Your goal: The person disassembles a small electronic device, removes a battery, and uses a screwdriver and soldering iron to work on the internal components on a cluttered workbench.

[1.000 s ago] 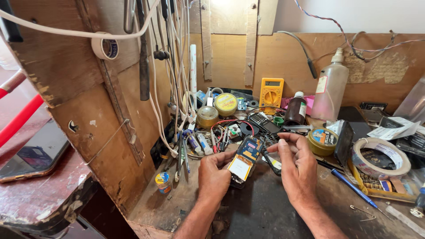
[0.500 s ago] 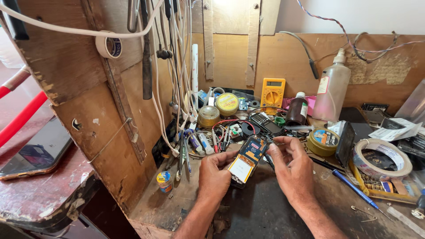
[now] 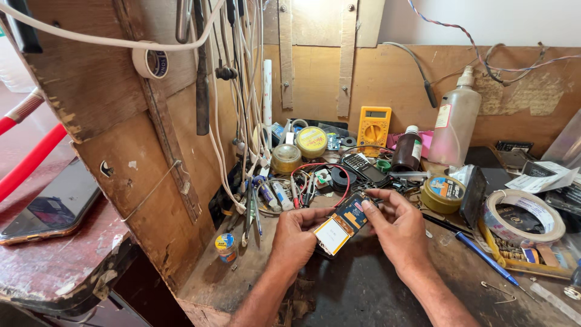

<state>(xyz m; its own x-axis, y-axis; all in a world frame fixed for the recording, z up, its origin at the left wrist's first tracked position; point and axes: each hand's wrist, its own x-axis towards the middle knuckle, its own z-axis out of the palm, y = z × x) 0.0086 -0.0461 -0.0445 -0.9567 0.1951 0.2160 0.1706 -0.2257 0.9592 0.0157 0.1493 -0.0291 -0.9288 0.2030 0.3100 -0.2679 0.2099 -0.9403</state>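
Both hands hold a small opened phone (image 3: 342,222) above the dark bench top, its blue and orange circuit board and a white label facing up. My left hand (image 3: 298,233) grips the lower left end, thumb along the edge. My right hand (image 3: 396,225) holds the upper right end, with thumb and forefinger pinched on the top corner. Just beyond the phone lie red and black wires (image 3: 315,175) and a black keypad phone (image 3: 363,169).
A yellow multimeter (image 3: 373,126), a brown bottle (image 3: 407,149), a clear squeeze bottle (image 3: 454,124), round tins (image 3: 443,193) and a tape roll (image 3: 524,216) crowd the back and right. A blue pen (image 3: 481,255) lies right. Cables hang at left; a smartphone (image 3: 51,206) rests on the red table.
The hands have drawn the opened phone slightly nearer and tilted it. My right fingers shifted onto its top corner.
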